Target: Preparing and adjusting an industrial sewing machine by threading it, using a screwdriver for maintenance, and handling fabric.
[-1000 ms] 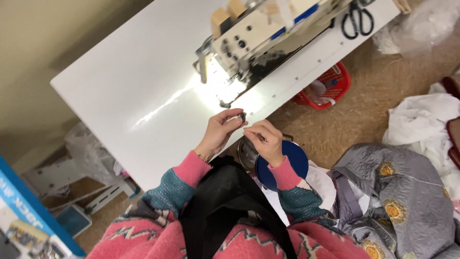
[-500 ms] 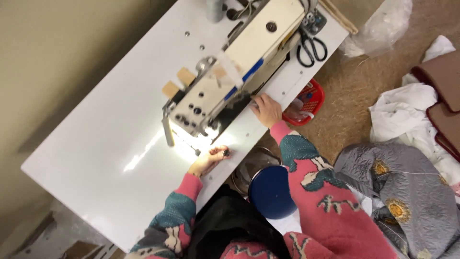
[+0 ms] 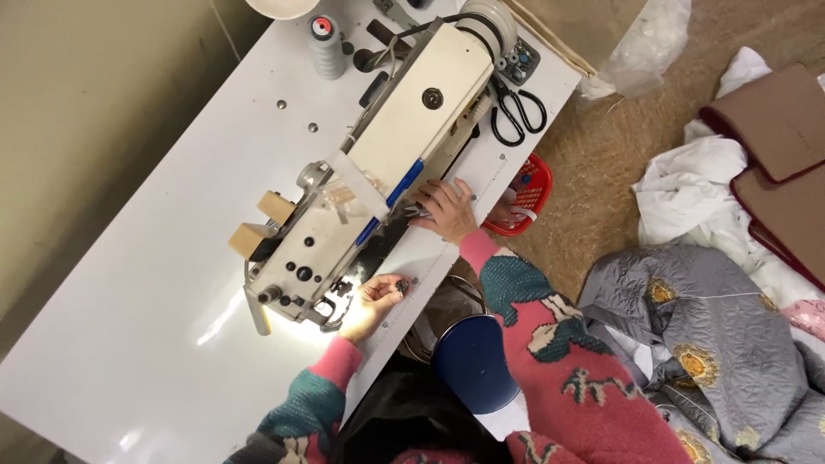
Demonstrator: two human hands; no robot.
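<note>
A cream industrial sewing machine [image 3: 378, 163] lies across the white table [image 3: 146, 283]. My left hand [image 3: 371, 302] rests by the needle end, pinching a small dark round piece [image 3: 401, 284] between thumb and fingers. My right hand [image 3: 445, 209] lies flat on the table beside the machine's arm, its fingertips on some small metal pieces [image 3: 416, 210] there. Black fabric [image 3: 404, 412] is in my lap.
Black scissors [image 3: 516, 107] lie at the table's far right end and a thread cone [image 3: 325, 43] stands behind the machine. A red basket [image 3: 526, 193] sits below the table edge. A blue stool seat [image 3: 471, 361], grey quilted fabric [image 3: 713, 344] and white cloth [image 3: 696, 193] lie on the floor.
My right hand left the left hand, reached right along the machine and now lies flat on the table. My left hand stayed by the needle with the small piece. The view shifted toward the machine's right end.
</note>
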